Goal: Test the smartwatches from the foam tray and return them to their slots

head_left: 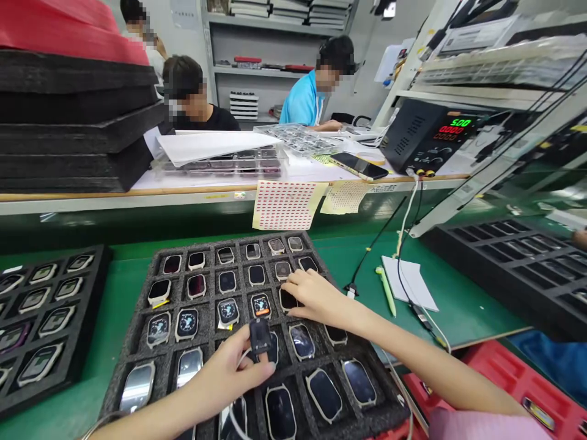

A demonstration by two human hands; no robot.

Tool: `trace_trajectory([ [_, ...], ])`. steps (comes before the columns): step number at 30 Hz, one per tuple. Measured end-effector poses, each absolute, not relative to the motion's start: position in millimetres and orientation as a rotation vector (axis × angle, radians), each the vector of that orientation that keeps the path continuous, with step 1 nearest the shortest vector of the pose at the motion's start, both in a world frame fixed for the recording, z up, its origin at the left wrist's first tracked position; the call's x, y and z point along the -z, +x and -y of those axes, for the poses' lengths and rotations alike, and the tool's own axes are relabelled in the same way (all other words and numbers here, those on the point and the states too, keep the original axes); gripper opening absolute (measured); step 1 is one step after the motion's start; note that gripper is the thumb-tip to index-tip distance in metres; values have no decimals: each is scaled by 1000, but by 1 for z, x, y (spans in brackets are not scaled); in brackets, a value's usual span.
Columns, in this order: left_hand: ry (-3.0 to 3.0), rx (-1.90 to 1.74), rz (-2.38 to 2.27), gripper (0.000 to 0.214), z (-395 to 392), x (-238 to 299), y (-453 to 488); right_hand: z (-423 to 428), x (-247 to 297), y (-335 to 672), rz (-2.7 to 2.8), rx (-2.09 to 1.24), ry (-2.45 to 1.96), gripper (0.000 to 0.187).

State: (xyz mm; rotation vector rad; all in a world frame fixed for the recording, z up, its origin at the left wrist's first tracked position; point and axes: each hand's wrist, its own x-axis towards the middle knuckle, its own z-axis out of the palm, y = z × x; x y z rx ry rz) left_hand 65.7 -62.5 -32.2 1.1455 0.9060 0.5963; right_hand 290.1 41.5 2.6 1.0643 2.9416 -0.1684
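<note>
A black foam tray [137, 324] lies in front of me with several smartwatch bodies in its pockets, some with lit screens. My left hand [229, 373] is closed on a small black charger puck [260, 337] with a white cable, held over the tray's middle rows. My right hand [314, 296] reaches across the tray, fingers curled down onto a dark watch [288, 299] in its pocket.
A second tray of watches [41, 318] sits at the left and an empty black tray [518, 256] at the right. A green pen [386, 290], white paper and cables lie on the green mat. A power supply [426, 137] stands beyond, with people seated behind the bench.
</note>
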Motion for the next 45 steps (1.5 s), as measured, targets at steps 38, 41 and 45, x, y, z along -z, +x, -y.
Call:
trace_trajectory([
  [38,967,-819,-904,35,62,43,72,2,28,256,-3501,1060,669,43],
  [41,963,-819,-930,36,62,41,73,2,28,257,-3496,1089,658,42],
  [45,961,-826,-944,37,62,40,73,2,27,257,-3489,1100,656,42],
])
